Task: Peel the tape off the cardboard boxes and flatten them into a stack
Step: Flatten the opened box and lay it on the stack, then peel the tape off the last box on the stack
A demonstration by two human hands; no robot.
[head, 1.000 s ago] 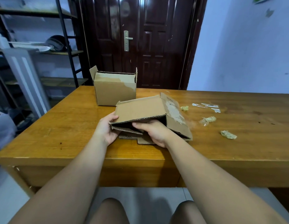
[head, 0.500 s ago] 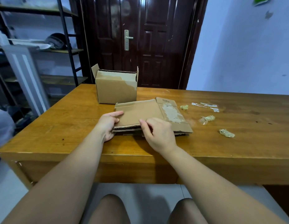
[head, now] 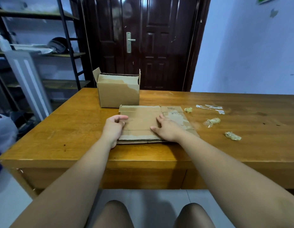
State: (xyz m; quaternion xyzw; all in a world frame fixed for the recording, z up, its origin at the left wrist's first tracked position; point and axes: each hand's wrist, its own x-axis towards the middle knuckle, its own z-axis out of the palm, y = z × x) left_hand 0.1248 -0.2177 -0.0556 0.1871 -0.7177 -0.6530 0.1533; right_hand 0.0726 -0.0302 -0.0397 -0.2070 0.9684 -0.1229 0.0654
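Under both hands, flattened box (head: pixel 141 122) crosswise

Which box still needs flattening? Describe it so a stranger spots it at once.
Start at the wooden table before the dark door. At its far edge, behind the flattened cardboard, stands the upright box. It alone has standing walls, top flaps open.

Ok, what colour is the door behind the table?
Dark reddish brown, glossy; the door shows in the head view.
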